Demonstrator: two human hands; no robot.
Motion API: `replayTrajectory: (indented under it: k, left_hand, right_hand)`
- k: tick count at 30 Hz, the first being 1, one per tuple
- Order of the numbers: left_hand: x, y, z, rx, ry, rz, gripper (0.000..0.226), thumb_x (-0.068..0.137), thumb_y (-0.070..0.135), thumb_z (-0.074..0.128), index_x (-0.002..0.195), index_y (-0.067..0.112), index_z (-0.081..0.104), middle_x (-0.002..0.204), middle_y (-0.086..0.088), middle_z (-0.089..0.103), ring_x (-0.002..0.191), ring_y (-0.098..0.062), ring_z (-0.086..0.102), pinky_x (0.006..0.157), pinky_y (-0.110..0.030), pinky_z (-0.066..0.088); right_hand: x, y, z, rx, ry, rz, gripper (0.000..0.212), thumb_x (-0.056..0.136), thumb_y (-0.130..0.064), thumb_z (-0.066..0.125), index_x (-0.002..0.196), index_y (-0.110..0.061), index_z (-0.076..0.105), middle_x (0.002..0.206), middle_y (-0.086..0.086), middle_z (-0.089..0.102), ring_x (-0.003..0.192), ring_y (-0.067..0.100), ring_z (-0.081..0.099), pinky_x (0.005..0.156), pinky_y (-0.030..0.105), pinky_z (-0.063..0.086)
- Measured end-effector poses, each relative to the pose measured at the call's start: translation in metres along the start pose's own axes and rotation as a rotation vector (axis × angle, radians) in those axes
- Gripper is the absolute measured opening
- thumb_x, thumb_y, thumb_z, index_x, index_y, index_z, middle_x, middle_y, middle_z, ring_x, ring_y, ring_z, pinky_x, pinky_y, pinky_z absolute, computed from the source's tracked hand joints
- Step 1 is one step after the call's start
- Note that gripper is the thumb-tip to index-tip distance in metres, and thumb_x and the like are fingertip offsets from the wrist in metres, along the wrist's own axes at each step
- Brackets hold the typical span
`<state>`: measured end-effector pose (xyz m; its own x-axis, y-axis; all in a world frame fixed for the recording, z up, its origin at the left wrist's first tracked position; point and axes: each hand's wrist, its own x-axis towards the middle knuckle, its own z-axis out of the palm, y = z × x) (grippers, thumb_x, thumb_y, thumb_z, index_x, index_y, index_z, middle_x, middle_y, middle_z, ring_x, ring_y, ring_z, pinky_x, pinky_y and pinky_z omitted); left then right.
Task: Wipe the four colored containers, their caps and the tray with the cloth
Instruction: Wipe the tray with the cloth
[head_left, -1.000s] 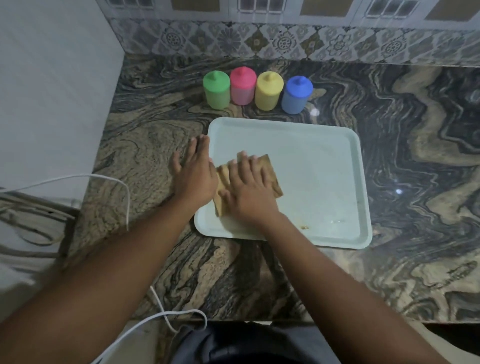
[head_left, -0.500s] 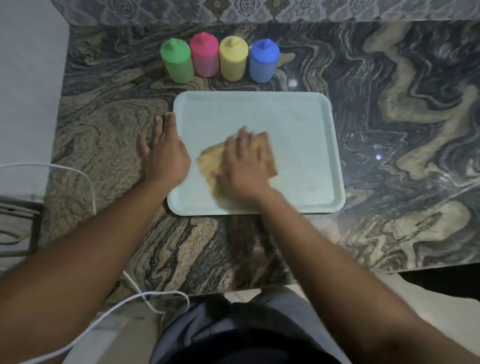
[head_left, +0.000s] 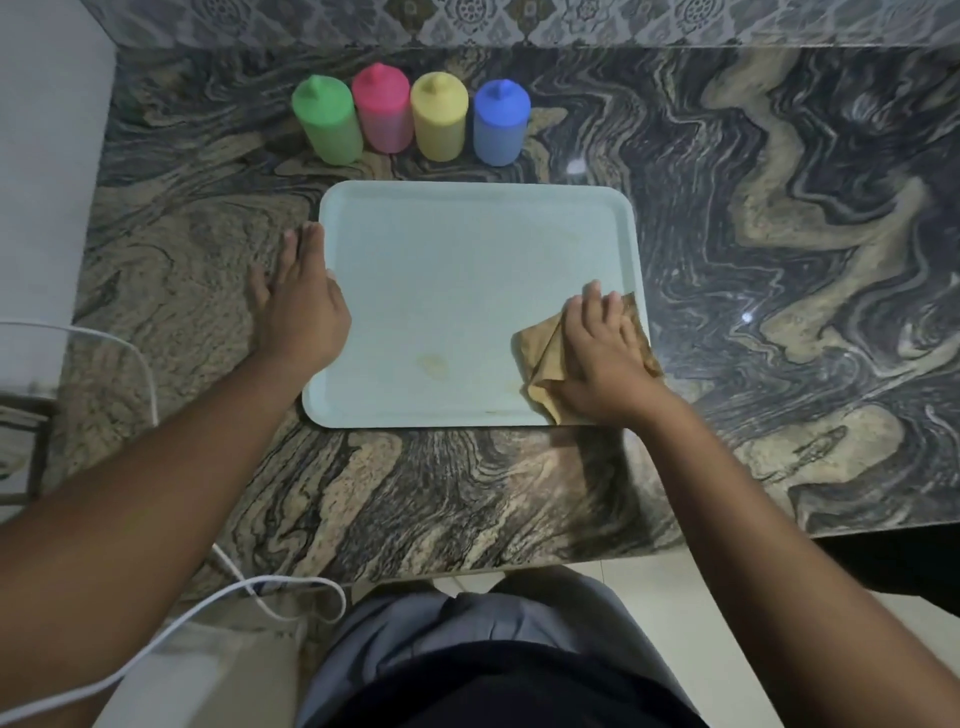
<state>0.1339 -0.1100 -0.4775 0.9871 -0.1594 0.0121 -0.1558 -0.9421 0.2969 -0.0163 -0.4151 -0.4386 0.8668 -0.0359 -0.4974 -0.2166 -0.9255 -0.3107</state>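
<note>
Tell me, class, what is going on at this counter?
A person is wiping a pale tray with a brown cloth. The right hand presses the cloth onto the tray's near right corner; the left hand lies flat at its left edge. A brownish mark shows near the front. The green, pink, yellow and blue containers stand capped in a row behind.

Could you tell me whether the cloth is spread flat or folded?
Folded: the cloth shows overlapping layers and creases under the right hand, at the tray's near right corner.
</note>
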Motion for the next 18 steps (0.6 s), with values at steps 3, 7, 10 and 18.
replayTrajectory:
  k: [3, 7, 10, 18]
  left_hand:
    - [-0.001, -0.001, 0.000, -0.001, -0.001, 0.001, 0.061, 0.099, 0.015, 0.031, 0.157, 0.016, 0.012, 0.165, -0.004, 0.019, 0.154, -0.017, 0.008, 0.122, -0.056, 0.002]
    - [0.000, -0.001, 0.001, -0.010, -0.007, -0.001, 0.060, 0.100, 0.015, 0.030, 0.157, 0.016, 0.012, 0.165, -0.004, 0.019, 0.154, -0.017, 0.008, 0.122, -0.056, 0.001]
    - [0.001, -0.001, 0.002, -0.007, 0.002, -0.005, 0.060, 0.100, 0.015, 0.030, 0.157, 0.016, 0.011, 0.165, -0.004, 0.019, 0.154, -0.017, 0.008, 0.122, -0.055, 0.001]
    - [0.001, -0.002, 0.001, -0.011, -0.005, -0.001, 0.059, 0.101, 0.017, 0.029, 0.157, 0.016, 0.012, 0.166, -0.003, 0.018, 0.154, -0.015, 0.008, 0.122, -0.054, 0.001]
  right_hand:
    - [0.006, -0.012, 0.001, -0.012, -0.017, -0.100, 0.108, 0.096, -0.047, 0.065, 0.163, -0.011, -0.012, 0.166, 0.013, -0.031, 0.153, 0.037, -0.030, 0.127, 0.050, -0.013]
    - [-0.002, 0.009, -0.009, -0.071, -0.080, -0.121, 0.111, 0.093, -0.048, 0.070, 0.164, -0.015, -0.009, 0.168, 0.007, -0.029, 0.155, 0.032, -0.026, 0.129, 0.047, -0.008]
    - [-0.003, 0.012, -0.008, -0.027, -0.040, -0.073, 0.112, 0.092, -0.049, 0.070, 0.164, -0.013, -0.008, 0.168, 0.010, -0.028, 0.155, 0.035, -0.026, 0.128, 0.051, -0.010]
    - [0.002, 0.003, 0.006, 0.006, 0.034, -0.099, 0.100, 0.099, -0.045, 0.061, 0.164, -0.012, -0.007, 0.168, 0.012, -0.027, 0.153, 0.036, -0.030, 0.127, 0.051, -0.012]
